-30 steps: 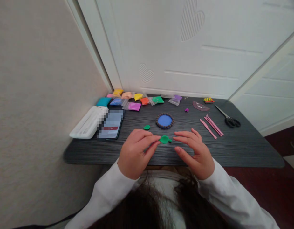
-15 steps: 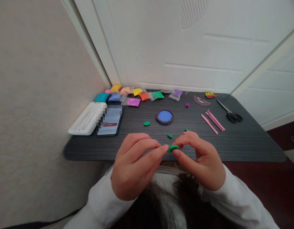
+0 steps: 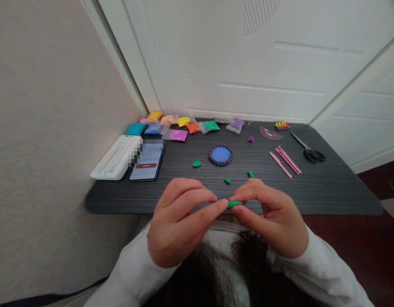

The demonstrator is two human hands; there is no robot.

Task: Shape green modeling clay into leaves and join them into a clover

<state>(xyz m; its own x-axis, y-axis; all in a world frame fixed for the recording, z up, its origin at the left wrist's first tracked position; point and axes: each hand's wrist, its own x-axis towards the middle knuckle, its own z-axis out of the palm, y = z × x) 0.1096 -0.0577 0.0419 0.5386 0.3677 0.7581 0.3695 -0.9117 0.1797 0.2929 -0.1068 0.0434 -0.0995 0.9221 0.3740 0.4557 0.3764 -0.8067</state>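
Note:
My left hand (image 3: 180, 221) and my right hand (image 3: 271, 217) meet above the near edge of the dark table (image 3: 327, 192). Both pinch one small flat piece of green clay (image 3: 234, 204) between thumb and fingertips. On the table beyond them lie three small green clay bits: one oval (image 3: 197, 163) at the left, one (image 3: 228, 181) in the middle, one (image 3: 250, 173) to the right. A blue clay disc with a brown beaded rim (image 3: 221, 154) sits further back.
Several small bags of coloured clay (image 3: 184, 128) line the back edge by the white door. A phone (image 3: 148, 162) and a white case (image 3: 115, 157) lie at the left. Pink modelling tools (image 3: 284, 161), scissors (image 3: 308, 150) and a small purple bit (image 3: 251, 139) lie at the right.
The green clay piece left the table and now sits pinched between both hands, nearer to me. Two small green bits now lie where it was. The view has tilted slightly.

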